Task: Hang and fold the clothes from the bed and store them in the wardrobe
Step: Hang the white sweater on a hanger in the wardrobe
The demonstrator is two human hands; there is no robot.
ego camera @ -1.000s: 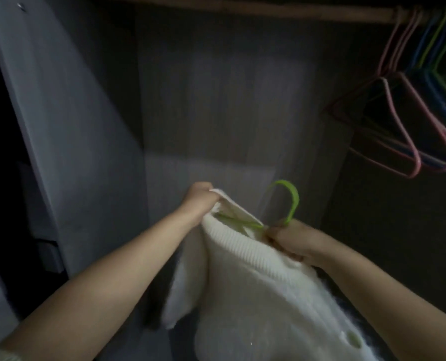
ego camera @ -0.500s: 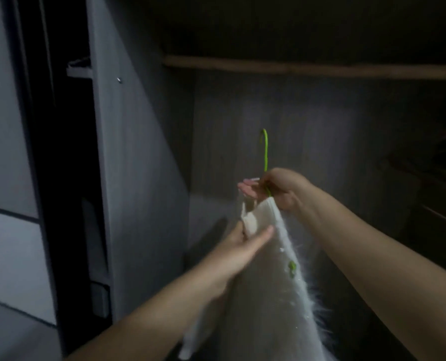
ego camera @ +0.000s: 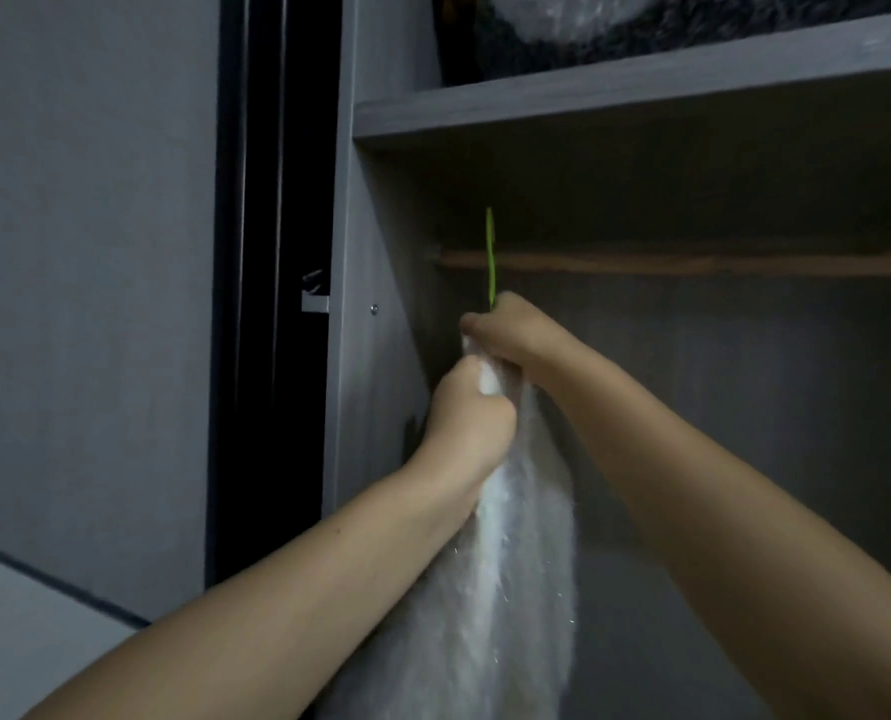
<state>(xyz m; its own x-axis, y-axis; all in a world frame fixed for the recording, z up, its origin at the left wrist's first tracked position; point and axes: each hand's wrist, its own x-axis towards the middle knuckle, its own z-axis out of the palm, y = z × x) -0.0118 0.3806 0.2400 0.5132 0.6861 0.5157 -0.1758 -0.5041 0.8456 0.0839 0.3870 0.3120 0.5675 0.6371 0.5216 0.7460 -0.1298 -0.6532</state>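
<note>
A white fluffy sweater (ego camera: pixel 516 563) is shown held up inside the open wardrobe (ego camera: pixel 381 356), close to its left side panel and in front of the shadowed back wall. The garment is long-piled and fuzzy, with fine fibres standing out along its right edge; it is gathered narrow at the top, where a smoother ribbed edge shows between the two hands, and it hangs straight down as a widening column to the lower edge of the view. From the top of the bunched fabric the hook of a green hanger (ego camera: pixel 490 257) rises upright, seen edge-on as a thin line; its upper part crosses in front of the wooden hanging rail (ego camera: pixel 692 263), and whether the hook touches the rail cannot be told. The rest of the hanger is hidden by fabric and fingers. The right hand (ego camera: pixel 511 332) is closed around the neck of the hanger and the top of the sweater, its fingers curled tightly together. The left hand (ego camera: pixel 466 407) is seen just below and to the left, its fingers curled round a fold of the sweater's upper edge, knuckles toward the camera; both bare forearms reach in from the lower edge of the view. Above the rail a grey shelf (ego camera: pixel 640 90) spans the wardrobe, and a dark furry bundle (ego camera: pixel 640 28), partly covered by something translucent, rests on it. To the left of the side panel a dark gap and a grey sliding door (ego camera: pixel 89 304) are visible.
</note>
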